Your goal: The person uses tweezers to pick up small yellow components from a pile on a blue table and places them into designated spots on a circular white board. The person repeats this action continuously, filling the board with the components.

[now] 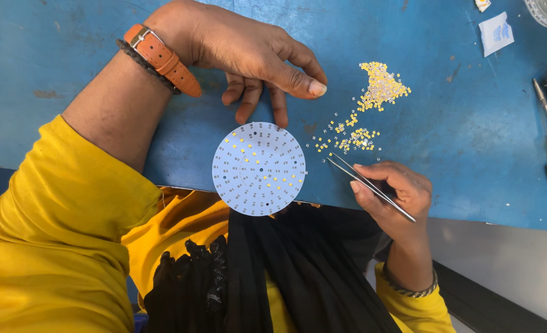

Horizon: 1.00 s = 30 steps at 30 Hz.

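Right hand [395, 194] pinches slim metal tweezers [369, 185], tips just short of the scattered small yellow LED chips [372, 105], while the left hand [248, 52] rests loosely open, fingertips touching the round white circuit board [259, 168] lying between both hands on the blue table [471, 123].

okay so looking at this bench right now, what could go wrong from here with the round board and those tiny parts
1. The round board hangs partly over the table edge; the left hand only rests fingertips by its far rim, so a nudge might tip it into the lap.
2. The loose chips lie scattered in open piles; a sweep of the right hand or a sleeve could scatter them.
3. The tweezers point at the chips; a tiny chip could flick away if pinched badly.
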Each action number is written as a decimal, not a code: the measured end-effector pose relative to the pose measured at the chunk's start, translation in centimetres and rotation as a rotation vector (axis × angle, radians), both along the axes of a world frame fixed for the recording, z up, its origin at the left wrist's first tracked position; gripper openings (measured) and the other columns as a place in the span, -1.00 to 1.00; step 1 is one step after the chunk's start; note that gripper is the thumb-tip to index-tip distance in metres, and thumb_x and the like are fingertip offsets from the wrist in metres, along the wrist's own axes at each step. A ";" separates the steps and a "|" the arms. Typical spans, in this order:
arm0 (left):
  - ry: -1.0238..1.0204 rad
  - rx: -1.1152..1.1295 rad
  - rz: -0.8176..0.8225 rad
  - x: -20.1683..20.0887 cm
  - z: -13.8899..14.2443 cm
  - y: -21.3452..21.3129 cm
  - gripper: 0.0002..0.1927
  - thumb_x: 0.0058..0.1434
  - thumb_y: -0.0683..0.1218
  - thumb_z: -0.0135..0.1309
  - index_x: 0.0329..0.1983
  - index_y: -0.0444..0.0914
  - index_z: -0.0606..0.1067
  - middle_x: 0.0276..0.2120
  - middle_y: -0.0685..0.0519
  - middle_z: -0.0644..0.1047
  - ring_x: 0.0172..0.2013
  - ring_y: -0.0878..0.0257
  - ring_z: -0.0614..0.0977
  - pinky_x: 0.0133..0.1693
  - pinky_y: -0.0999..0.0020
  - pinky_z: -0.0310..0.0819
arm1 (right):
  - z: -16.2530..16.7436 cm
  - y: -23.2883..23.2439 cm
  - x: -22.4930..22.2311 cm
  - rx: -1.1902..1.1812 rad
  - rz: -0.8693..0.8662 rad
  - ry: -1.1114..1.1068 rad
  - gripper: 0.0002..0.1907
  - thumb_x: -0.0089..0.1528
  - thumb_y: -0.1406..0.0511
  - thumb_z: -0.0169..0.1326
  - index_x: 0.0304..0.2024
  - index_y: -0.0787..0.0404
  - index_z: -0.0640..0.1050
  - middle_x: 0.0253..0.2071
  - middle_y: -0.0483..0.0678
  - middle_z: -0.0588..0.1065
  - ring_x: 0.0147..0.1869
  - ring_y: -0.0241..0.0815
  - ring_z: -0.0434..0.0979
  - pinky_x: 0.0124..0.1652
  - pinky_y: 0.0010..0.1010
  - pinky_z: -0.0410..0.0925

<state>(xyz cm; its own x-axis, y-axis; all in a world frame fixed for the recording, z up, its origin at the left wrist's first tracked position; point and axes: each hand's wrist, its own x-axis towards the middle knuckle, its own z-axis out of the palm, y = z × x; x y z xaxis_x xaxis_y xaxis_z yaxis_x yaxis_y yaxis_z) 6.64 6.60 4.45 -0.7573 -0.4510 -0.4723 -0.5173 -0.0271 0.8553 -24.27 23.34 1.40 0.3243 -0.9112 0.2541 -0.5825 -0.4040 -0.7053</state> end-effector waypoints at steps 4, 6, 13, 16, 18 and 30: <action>0.001 0.005 0.000 0.0 0.0 0.0 -0.16 0.13 0.39 0.02 0.40 -0.10 0.33 -0.22 -0.15 0.69 -0.61 0.14 0.74 -0.62 0.36 0.54 | -0.1 0.2 -0.2 0.013 -0.057 -0.004 -0.77 0.20 0.36 0.32 -0.16 0.37 0.62 -0.27 0.02 0.61 -0.31 -0.31 0.57 -0.31 -0.56 0.35; -0.002 0.000 0.002 0.0 0.0 0.0 -0.16 0.13 0.39 0.02 0.40 -0.11 0.32 -0.22 -0.15 0.69 -0.61 0.14 0.74 -0.62 0.35 0.54 | -0.2 0.2 -0.2 0.014 -0.071 -0.011 -0.78 0.21 0.36 0.32 -0.16 0.37 0.62 -0.28 0.02 0.60 -0.32 -0.32 0.56 -0.33 -0.57 0.34; 0.010 0.016 -0.004 0.0 -0.1 0.0 -0.19 0.16 0.37 0.02 0.40 -0.10 0.35 -0.22 -0.15 0.70 -0.60 0.14 0.73 -0.63 0.35 0.53 | -0.2 0.2 -0.1 -0.001 -0.018 0.013 -0.78 0.21 0.36 0.32 -0.17 0.39 0.61 -0.30 0.02 0.60 -0.33 -0.30 0.53 -0.37 -0.58 0.31; 0.040 0.054 -0.031 -0.1 -0.2 -0.5 -0.20 0.18 0.37 0.02 0.39 -0.12 0.36 -0.21 -0.14 0.70 -0.61 0.16 0.72 -0.63 0.39 0.53 | 0.2 0.4 0.0 0.027 0.025 -0.065 -0.82 0.25 0.36 0.28 -0.19 0.37 0.60 -0.31 0.01 0.60 -0.33 -0.30 0.57 -0.39 -0.57 0.36; 0.057 0.054 -0.032 0.0 -0.4 -0.5 -0.20 0.18 0.37 0.02 0.37 -0.14 0.36 -0.20 -0.14 0.69 -0.62 0.17 0.72 -0.65 0.42 0.53 | 0.3 0.5 0.5 0.068 0.103 -0.114 -0.81 0.22 0.34 0.28 -0.22 0.36 0.59 -0.36 -0.02 0.58 -0.37 -0.30 0.56 -0.40 -0.54 0.35; 0.055 -0.001 0.002 0.1 -0.5 -0.2 -0.18 0.16 0.38 0.01 0.32 -0.23 0.36 -0.20 -0.21 0.74 -0.64 0.18 0.73 -0.69 0.45 0.51 | 0.5 0.7 2.3 0.067 0.283 -0.037 -0.80 0.15 0.34 0.31 -0.25 0.35 0.61 -0.44 -0.02 0.57 -0.43 -0.26 0.56 -0.43 -0.51 0.32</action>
<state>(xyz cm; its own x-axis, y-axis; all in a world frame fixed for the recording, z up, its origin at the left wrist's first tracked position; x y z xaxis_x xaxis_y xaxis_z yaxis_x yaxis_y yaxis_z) 6.73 6.36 4.00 -0.7812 -0.4527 -0.4299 -0.4698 -0.0273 0.8824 -22.00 24.02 1.88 0.5598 -0.8009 0.2125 -0.4269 -0.4986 -0.7544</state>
